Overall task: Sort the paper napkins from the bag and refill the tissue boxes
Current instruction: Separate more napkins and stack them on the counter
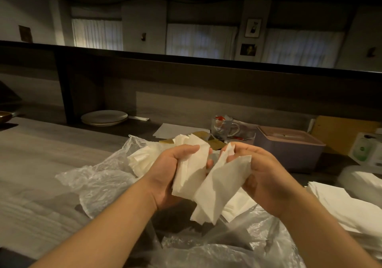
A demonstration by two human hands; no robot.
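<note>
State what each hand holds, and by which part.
Left hand grips a napkin bundle round its middle; right hand grips another bundle near its upper end.

Dim, warm-toned interior — lit faintly from behind through curtained windows [201,40], brighter on the white napkins [208,176] near centre. Deep shadow across ceiling and corners, soft blur throughout. Strong wide-angle bending at the edges — ledge [186,59] visibly curved.

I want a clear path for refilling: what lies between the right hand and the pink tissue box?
In the head view, only bare dark counter shows between the right hand and the pink tissue box.
</note>
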